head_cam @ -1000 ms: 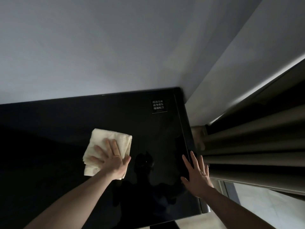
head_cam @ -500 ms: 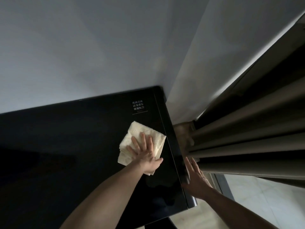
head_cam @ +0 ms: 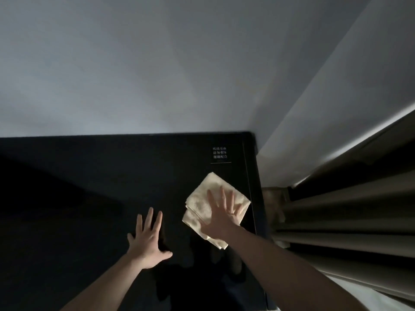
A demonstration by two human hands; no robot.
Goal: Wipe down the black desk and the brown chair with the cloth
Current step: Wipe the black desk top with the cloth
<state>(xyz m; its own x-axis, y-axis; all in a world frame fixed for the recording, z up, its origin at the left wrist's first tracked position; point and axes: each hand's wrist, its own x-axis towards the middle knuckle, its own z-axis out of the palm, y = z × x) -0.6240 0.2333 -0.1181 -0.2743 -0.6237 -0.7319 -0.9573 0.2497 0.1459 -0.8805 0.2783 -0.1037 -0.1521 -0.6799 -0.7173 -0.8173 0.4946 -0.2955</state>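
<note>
One piece of writing shows: a small block of white printed characters [head_cam: 220, 152] on the glossy black flat surface [head_cam: 112, 187], near its far right corner. It stands in three short rows, one under another, each of about four Chinese characters, with a thin white line ruled beneath the block. The characters are too small and faint to read with any certainty. The block lies just beyond the far corner of the pale cream folded cloth [head_cam: 202, 205], apart from it. No brand, number or other sign can be made out anywhere else.
</note>
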